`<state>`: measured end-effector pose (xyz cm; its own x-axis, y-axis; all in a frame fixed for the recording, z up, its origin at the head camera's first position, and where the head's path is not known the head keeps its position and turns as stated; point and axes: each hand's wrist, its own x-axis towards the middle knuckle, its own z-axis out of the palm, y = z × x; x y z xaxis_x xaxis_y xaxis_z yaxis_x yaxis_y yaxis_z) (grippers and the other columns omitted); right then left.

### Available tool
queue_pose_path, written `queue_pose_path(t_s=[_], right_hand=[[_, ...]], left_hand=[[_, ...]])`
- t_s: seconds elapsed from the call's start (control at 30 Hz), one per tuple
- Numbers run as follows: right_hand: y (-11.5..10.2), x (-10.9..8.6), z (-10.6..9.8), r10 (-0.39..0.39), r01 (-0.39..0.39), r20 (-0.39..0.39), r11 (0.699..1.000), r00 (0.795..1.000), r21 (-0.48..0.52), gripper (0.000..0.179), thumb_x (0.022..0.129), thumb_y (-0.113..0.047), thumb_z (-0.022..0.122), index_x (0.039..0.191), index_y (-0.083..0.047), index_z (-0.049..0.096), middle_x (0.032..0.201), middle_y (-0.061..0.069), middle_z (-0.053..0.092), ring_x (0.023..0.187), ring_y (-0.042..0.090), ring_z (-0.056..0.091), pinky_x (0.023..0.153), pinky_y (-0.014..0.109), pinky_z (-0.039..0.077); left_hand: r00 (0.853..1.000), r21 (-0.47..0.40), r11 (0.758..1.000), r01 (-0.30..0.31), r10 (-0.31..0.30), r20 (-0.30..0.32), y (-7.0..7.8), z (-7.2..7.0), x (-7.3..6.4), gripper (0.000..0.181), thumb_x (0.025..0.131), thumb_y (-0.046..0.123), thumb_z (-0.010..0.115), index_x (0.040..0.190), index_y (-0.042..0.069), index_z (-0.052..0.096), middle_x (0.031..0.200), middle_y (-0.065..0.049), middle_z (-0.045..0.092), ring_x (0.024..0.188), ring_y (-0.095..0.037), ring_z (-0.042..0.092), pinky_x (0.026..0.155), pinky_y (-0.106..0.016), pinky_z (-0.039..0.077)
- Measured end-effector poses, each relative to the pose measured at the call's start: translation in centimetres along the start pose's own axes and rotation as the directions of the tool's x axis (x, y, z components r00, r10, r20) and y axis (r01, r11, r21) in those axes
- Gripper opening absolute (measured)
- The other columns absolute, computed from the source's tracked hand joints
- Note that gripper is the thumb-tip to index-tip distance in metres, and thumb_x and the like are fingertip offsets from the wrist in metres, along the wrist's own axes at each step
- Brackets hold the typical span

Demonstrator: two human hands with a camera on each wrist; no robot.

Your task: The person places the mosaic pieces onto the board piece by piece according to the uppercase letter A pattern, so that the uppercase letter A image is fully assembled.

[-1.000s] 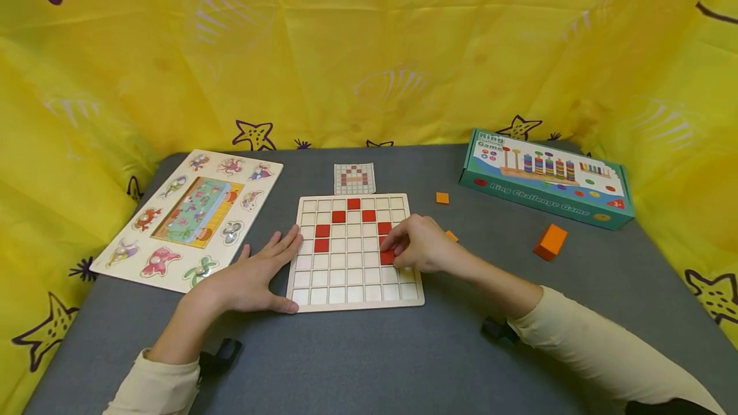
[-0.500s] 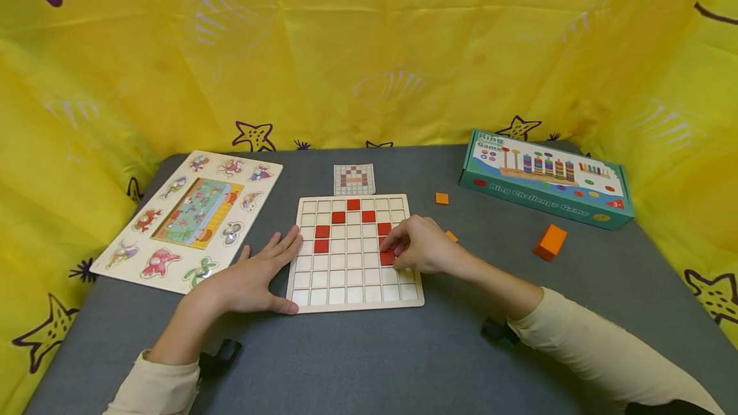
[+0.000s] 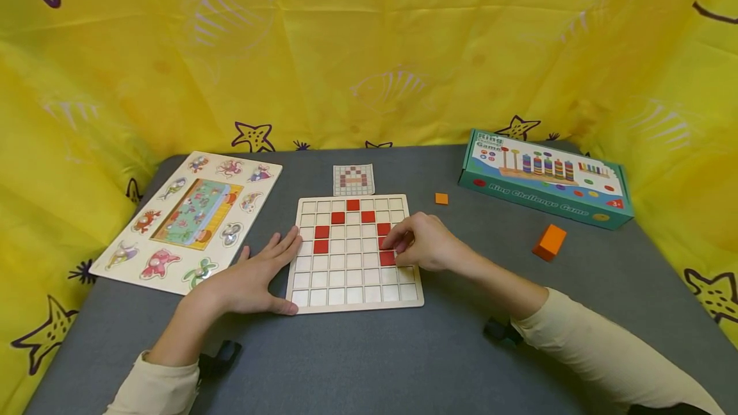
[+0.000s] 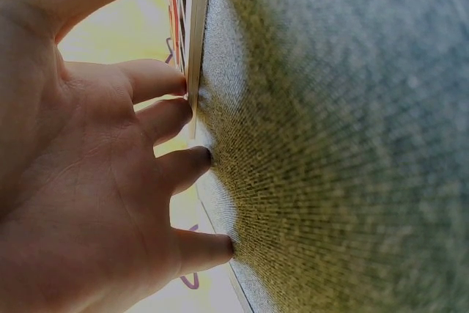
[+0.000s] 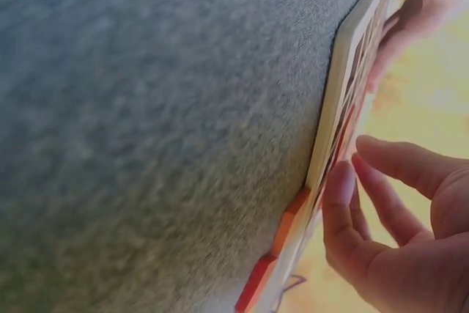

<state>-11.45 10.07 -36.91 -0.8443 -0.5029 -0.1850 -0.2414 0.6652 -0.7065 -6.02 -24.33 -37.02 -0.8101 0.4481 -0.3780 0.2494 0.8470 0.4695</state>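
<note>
A wooden grid board lies on the table with white squares and several red tiles set in it. My left hand spreads its fingers along the left edge, fingertips at the rim and thumb at the near left corner. In the left wrist view the left palm shows nothing in it. My right hand rests over the right side, fingers bent, fingertips touching the red tiles in that column. One red tile lies flat by its thumb; the right wrist view shows nothing held between the fingertips.
A small pattern card lies behind the board. An animal puzzle board sits left. To the right are an orange tile, an orange block and a green Ring Challenge Game box. Two orange-red pieces show beside the board.
My right hand shifts very slightly, its fingers easing up a little around the red tile. It now covers an orange tile seen before beside it. The left hand stays still.
</note>
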Motion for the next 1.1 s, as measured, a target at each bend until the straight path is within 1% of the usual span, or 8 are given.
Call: queue_pose_path(t_s=[0.27,0.5,0.67,0.77,0.87,0.97,1.1], right_hand=[[1.0,-0.6,-0.8,0.014,-0.013,-0.011,1.0,1.0,0.021,0.026,0.077,-0.001,0.083,0.101,-0.012,0.083,0.086,-0.002,0.075,0.078,0.012,0.065,0.071,0.028,0.055],[2.0,-1.6,-1.9,0.046,-0.044,-0.049,0.998,0.998,0.041,0.025,0.08,-0.002,0.084,0.104,-0.009,0.081,0.085,0.001,0.075,0.076,0.013,0.066,0.066,0.03,0.055],[2.6,-2.5,-2.6,0.054,-0.051,-0.072,0.998,0.996,0.042,0.026,0.08,-0.006,0.086,0.106,-0.01,0.081,0.092,0.003,0.077,0.081,0.016,0.067,0.068,0.032,0.057],[3.3,-2.9,-3.0,0.046,-0.043,-0.086,0.998,0.995,0.036,0.026,0.081,-0.008,0.087,0.106,-0.01,0.081,0.097,0.005,0.077,0.084,0.016,0.067,0.069,0.031,0.057],[3.9,-3.3,-3.4,0.048,-0.046,-0.095,0.999,0.994,0.029,0.027,0.082,-0.007,0.086,0.107,-0.01,0.081,0.099,0.006,0.077,0.084,0.017,0.067,0.069,0.031,0.057],[4.4,-3.8,-3.7,0.071,-0.068,-0.102,0.997,0.992,0.031,0.028,0.082,-0.006,0.086,0.109,-0.009,0.08,0.102,0.007,0.078,0.085,0.018,0.067,0.07,0.032,0.057],[4.9,-4.3,-4.0,0.12,-0.116,-0.106,0.992,0.987,0.038,0.028,0.083,-0.006,0.086,0.11,-0.009,0.08,0.103,0.007,0.078,0.086,0.019,0.068,0.072,0.032,0.057]], left_hand=[[1.0,0.001,1.0,-0.002,0.002,0.001,0.0,0.0,0.0,0.121,0.079,0.057,0.085,0.169,0.017,0.015,0.177,-0.006,0.001,0.161,-0.044,0.004,0.114,-0.083,0.0],[1.0,0.005,1.0,-0.008,0.008,0.0,0.0,0.0,0.0,0.121,0.079,0.058,0.084,0.169,0.016,0.015,0.177,-0.007,0.001,0.161,-0.045,0.004,0.115,-0.083,0.0],[1.0,0.0,1.0,-0.003,0.003,0.001,0.1,-0.1,-0.1,0.122,0.078,0.058,0.085,0.169,0.017,0.015,0.177,-0.006,0.001,0.161,-0.045,0.004,0.115,-0.083,-0.001],[1.0,-0.002,1.0,0.001,-0.001,0.003,0.1,-0.1,-0.1,0.122,0.078,0.057,0.085,0.169,0.017,0.015,0.177,-0.005,0.001,0.161,-0.044,0.004,0.115,-0.082,-0.001],[1.0,-0.003,1.0,0.003,-0.003,0.004,0.1,-0.1,-0.1,0.122,0.078,0.058,0.085,0.169,0.017,0.015,0.177,-0.005,0.001,0.161,-0.044,0.004,0.115,-0.082,-0.001],[1.0,0.0,1.0,0.0,0.0,0.005,0.1,-0.1,0.0,0.122,0.078,0.059,0.085,0.169,0.017,0.014,0.177,-0.005,0.001,0.161,-0.044,0.004,0.115,-0.082,-0.001],[1.0,0.001,1.0,-0.005,0.005,0.001,0.1,0.0,0.1,0.122,0.078,0.058,0.085,0.169,0.017,0.015,0.177,-0.005,0.002,0.161,-0.044,0.004,0.115,-0.082,-0.001]])
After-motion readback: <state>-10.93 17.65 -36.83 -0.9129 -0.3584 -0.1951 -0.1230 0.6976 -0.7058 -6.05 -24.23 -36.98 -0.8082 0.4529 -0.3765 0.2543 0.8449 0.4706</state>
